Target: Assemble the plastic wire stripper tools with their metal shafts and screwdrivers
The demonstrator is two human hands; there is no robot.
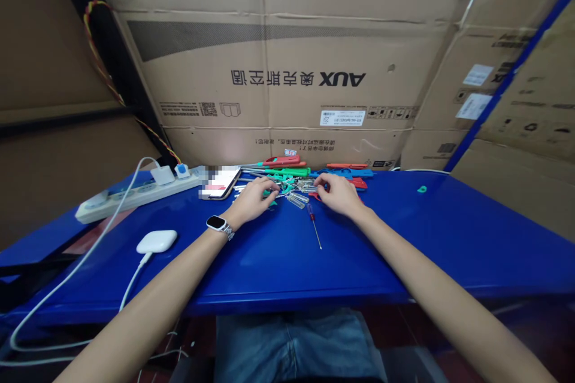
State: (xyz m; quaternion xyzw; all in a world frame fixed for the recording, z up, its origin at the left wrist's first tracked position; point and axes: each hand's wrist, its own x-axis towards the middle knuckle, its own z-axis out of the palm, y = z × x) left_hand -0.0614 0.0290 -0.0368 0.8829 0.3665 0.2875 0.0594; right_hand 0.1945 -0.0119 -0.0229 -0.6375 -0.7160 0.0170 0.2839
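Note:
Both my arms reach over a blue table (404, 239) to a heap of small tools (299, 182): screwdrivers with clear handles and red, green and blue handled tools. My left hand (255, 198), with a smartwatch (218, 224) on its wrist, rests on the left of the heap, its fingers curled among the clear-handled pieces. My right hand (338, 192) lies on the right of the heap, fingers bent down onto the tools. What either hand grips is hidden. A thin red-handled screwdriver (313, 224) lies alone on the table between my hands.
A phone (221, 182) lies left of the heap, beside a white power strip (135, 193) with plugs. A white earbud case (157, 241) on a cable sits nearer me on the left. Cardboard boxes (287, 78) wall the back. A small teal piece (421, 189) lies at right.

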